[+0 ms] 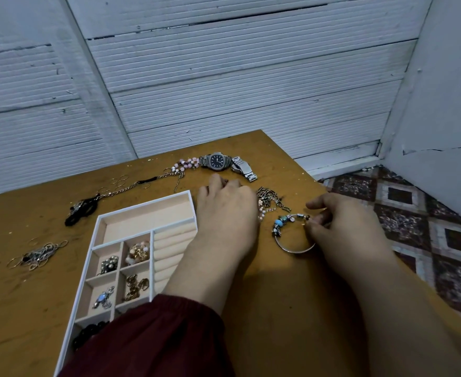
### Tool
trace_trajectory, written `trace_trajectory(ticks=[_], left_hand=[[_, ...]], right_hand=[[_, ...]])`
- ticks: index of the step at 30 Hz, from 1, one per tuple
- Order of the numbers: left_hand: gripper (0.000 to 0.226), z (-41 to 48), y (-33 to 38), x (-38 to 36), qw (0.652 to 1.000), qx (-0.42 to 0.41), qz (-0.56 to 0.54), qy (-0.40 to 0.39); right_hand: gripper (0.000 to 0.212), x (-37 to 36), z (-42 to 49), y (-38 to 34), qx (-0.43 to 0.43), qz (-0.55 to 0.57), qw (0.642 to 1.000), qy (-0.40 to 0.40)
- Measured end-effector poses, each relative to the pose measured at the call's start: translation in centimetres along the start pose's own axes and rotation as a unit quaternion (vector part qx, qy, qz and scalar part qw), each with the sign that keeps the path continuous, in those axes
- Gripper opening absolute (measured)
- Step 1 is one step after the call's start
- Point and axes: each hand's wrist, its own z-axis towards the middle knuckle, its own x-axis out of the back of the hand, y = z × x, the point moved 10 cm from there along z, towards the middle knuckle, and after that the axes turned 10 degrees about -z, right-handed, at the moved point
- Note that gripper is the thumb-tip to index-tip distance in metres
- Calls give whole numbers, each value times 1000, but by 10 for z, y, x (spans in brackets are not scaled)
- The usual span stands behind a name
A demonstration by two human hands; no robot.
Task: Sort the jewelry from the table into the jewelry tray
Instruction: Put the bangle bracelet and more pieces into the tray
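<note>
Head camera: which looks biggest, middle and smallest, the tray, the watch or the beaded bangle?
1. the jewelry tray
2 and 3. the watch and the beaded bangle look alike; the watch lies farther off, so unranked.

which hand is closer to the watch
Left. The left hand rests just short of the watch, fingertips close to it; the right hand is farther off to the right, pinching the bracelet.

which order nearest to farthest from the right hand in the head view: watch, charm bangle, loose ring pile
1. charm bangle: pinched by the right hand itself.
2. watch: farther back, to the left.
3. loose ring pile: far over on the left side.
</note>
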Motion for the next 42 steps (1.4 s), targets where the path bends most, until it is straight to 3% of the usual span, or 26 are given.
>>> trace_trajectory(ticks=[11, 19, 29, 34, 42], left_hand=[[25, -1, -1, -11, 998, 8, -19, -57], [21, -5, -3, -21, 989, 23, -41, -140], [16, 2, -13, 19, 975, 51, -218, -13], [17, 6, -19, 39, 931, 36, -359, 55], [9, -3, -23, 60, 883, 24, -455, 111]], right_hand=[[24, -2, 0, 3, -3, 24, 1000, -7], [22, -2, -2, 3, -6, 30, 999, -23], [12, 2, -2, 6, -29, 33, 999, -19], [8, 6, -4, 5, -27, 48, 998, -3], [10, 13, -8, -5, 0, 39, 999, 14]])
